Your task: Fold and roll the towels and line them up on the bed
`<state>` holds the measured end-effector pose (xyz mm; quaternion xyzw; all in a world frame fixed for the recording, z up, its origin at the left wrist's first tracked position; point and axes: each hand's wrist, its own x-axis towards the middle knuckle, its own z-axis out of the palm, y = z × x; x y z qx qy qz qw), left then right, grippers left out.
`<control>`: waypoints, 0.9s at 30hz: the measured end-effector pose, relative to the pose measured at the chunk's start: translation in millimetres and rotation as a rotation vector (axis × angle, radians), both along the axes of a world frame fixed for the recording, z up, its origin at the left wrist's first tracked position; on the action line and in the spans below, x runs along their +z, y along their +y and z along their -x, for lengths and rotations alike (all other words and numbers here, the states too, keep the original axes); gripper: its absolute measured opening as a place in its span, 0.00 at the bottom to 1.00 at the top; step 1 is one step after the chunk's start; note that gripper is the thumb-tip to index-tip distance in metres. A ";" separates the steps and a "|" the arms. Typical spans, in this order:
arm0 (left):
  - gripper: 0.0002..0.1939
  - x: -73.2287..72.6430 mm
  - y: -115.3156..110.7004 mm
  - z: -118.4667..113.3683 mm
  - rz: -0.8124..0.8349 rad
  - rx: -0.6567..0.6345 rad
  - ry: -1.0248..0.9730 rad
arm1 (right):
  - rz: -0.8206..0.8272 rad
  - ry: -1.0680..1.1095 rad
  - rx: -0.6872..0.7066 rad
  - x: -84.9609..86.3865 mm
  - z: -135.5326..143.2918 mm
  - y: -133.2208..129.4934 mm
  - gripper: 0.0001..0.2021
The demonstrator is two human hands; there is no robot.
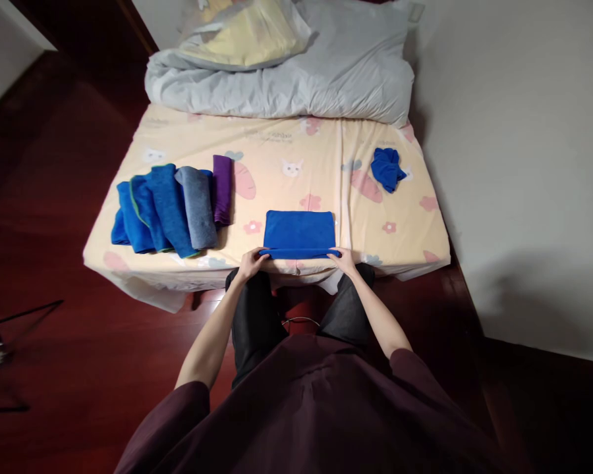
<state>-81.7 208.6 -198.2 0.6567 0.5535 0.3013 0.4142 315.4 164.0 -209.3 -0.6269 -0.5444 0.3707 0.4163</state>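
Observation:
A blue towel (300, 229) lies flat at the front of the bed, its near edge turned over into a narrow fold. My left hand (252, 263) pinches the left end of that fold. At the right end, the fingers of my right hand (344, 261) are closed on the same fold. Left of it lies a row of rolled towels: several blue ones (170, 210), a grey one (197, 209) and a purple one (222, 189). A crumpled blue cloth (388, 170) sits toward the right side of the bed.
The bed's patterned sheet (291, 148) carries everything. Across the back lies a bunched grey-white quilt (277, 92) with a yellow pillow (254, 36) on top. A wall (524, 164) rises at the right. Thin black stand legs (0, 355) stand on the dark red floor at left.

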 end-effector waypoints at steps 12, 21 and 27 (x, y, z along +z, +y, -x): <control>0.18 -5.9 0.1 -7.6 -0.003 0.243 0.159 | 0.045 0.065 -0.178 3.5 2.0 -2.3 0.29; 0.19 2.5 -1.8 -8.8 0.103 0.258 0.279 | 0.098 0.003 -0.148 11.0 2.0 4.1 0.30; 0.21 0.1 -2.0 -4.4 0.119 0.244 0.267 | 0.119 -0.041 -0.128 8.0 -2.0 4.7 0.31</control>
